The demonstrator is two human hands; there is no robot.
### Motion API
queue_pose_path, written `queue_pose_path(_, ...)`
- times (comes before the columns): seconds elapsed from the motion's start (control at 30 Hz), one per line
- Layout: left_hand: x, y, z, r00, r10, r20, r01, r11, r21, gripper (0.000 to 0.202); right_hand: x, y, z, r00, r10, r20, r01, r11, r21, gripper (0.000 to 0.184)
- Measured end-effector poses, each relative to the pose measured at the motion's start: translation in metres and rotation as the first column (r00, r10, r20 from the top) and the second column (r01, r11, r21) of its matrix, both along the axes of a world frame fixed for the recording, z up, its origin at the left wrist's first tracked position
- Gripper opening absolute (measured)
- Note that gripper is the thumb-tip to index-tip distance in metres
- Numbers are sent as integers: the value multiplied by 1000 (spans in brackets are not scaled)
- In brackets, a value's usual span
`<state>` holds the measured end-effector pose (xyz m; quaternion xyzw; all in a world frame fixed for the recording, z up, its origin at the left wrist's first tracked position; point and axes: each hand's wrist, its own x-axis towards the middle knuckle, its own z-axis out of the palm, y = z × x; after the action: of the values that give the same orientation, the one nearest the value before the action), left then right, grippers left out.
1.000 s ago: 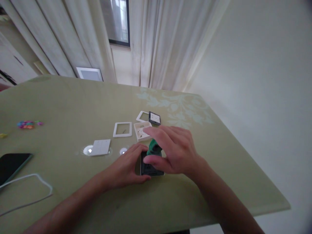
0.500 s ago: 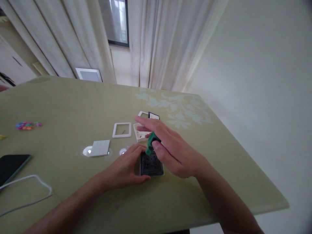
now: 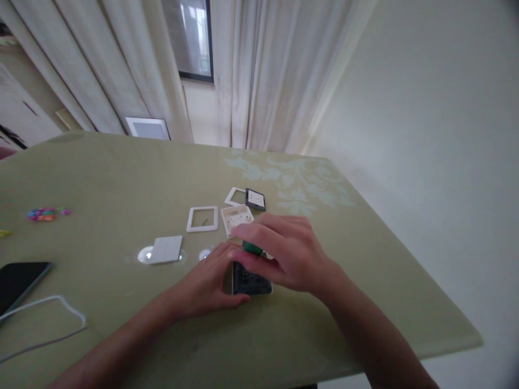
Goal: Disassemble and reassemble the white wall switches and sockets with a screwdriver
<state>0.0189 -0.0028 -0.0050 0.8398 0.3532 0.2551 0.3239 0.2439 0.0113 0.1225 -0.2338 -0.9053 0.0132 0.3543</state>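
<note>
On the table near me lies a square wall-switch unit (image 3: 248,282), its dark inner side up with a light rim. My left hand (image 3: 208,281) grips its left side, thumb along the near edge and fingers towards the far corner. Above its far part, my right hand (image 3: 290,254) curls its fingers and thumb round the green handle of a screwdriver (image 3: 252,248). The tip is hidden. Just beyond the hands is a white box-like part (image 3: 235,216). A white square frame (image 3: 189,220) lies to its left, with a small screw-like piece inside its opening.
Behind lie another white frame (image 3: 230,195) and a dark-edged white panel (image 3: 255,199). To the left are a white switch plate (image 3: 167,249), a phone (image 3: 22,281), a white cable (image 3: 60,300) and colourful small pieces (image 3: 42,214). The table's right edge runs beside a wall.
My right hand has turned and closed its fingers further round the screwdriver handle, which now shows less. My left hand keeps its grip on the switch unit.
</note>
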Motion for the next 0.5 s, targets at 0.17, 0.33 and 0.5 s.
queue_pose_path(0.17,0,1,2,1000,-2,21,2,1000,-4,67,4,-3,4,996,-83,23,84,996,-15,25)
queue_pose_path(0.33,0,1,1,1000,7,10,-7,999,51,72,12,1,15,981,192,0,-180,919,-350,41)
queue_pose_path(0.5,-1,0,-1,1000,22,12,-23,996,86,78,2,5,-1,994,-62,-89,70,994,88,23)
